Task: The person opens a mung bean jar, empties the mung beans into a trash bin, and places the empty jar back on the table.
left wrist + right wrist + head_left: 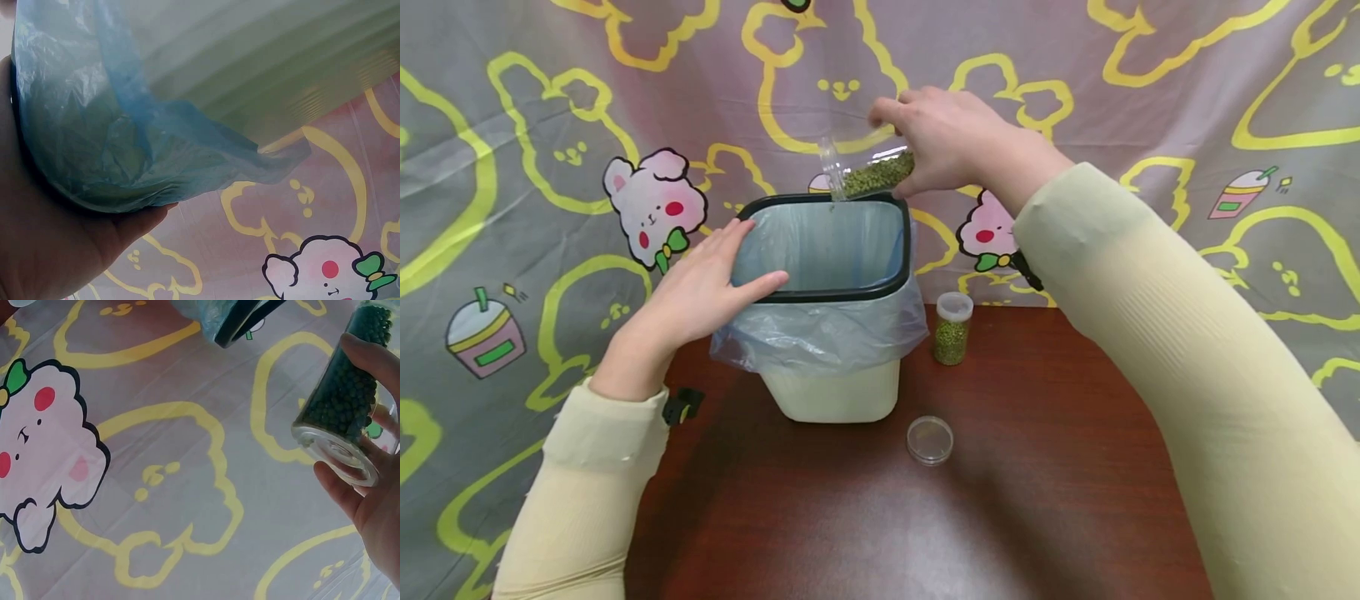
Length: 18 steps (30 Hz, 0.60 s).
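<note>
A clear plastic jar (874,173), part full of small green beans, is tilted nearly on its side above a bin. My right hand (951,137) grips it round the base end, the open mouth facing left over the far rim. In the right wrist view, my thumb and fingers clasp the jar (344,381) near its clear bottom. My left hand (700,283) rests on the left side of the bin's black rim (850,294), fingers and thumb spread and fairly straight. A translucent bluish liner bag (827,333) lines the cream bin (835,392) and hangs over its rim.
Right of the bin stands a second jar (952,333) of green beans with its lid on. A round clear lid (929,440) lies on the brown table (850,517) in front of it. Close behind hangs a patterned cloth (1060,50).
</note>
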Each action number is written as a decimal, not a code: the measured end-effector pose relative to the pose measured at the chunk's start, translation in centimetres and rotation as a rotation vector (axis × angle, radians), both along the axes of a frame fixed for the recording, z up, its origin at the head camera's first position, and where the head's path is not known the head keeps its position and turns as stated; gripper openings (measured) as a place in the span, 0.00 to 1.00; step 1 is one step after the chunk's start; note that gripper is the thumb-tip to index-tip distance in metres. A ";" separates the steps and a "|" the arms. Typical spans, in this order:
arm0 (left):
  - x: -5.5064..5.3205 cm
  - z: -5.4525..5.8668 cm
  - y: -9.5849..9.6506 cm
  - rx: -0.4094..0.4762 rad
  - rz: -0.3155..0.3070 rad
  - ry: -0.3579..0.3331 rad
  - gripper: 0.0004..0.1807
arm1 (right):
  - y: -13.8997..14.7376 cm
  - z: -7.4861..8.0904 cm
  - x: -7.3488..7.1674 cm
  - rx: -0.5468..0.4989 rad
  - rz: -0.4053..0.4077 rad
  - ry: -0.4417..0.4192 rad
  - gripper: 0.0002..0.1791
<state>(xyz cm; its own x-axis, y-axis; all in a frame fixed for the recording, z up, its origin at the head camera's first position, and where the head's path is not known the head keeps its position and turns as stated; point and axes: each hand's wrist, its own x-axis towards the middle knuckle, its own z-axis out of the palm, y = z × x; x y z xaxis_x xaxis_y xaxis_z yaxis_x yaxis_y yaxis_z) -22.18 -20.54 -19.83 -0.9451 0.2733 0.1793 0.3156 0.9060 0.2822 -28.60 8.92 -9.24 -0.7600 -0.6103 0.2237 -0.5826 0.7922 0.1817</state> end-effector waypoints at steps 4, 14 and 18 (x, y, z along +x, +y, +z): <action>0.0 0.0 0.0 0.000 -0.001 0.003 0.53 | 0.1 0.0 0.1 0.007 -0.005 -0.007 0.42; 0.2 0.0 0.0 -0.002 0.002 -0.003 0.53 | 0.0 0.1 0.2 0.012 -0.015 -0.016 0.42; 0.2 0.0 0.0 -0.002 0.005 -0.001 0.53 | 0.0 0.4 0.1 0.018 -0.011 -0.016 0.42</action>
<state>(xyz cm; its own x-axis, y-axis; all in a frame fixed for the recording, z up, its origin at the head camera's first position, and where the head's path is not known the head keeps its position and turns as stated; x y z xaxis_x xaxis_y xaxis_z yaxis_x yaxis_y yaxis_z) -21.95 -20.58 -19.81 -0.9467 0.2692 0.1772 0.3107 0.9082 0.2804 -28.45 8.88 -8.87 -0.7698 -0.6058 0.2010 -0.5771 0.7951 0.1864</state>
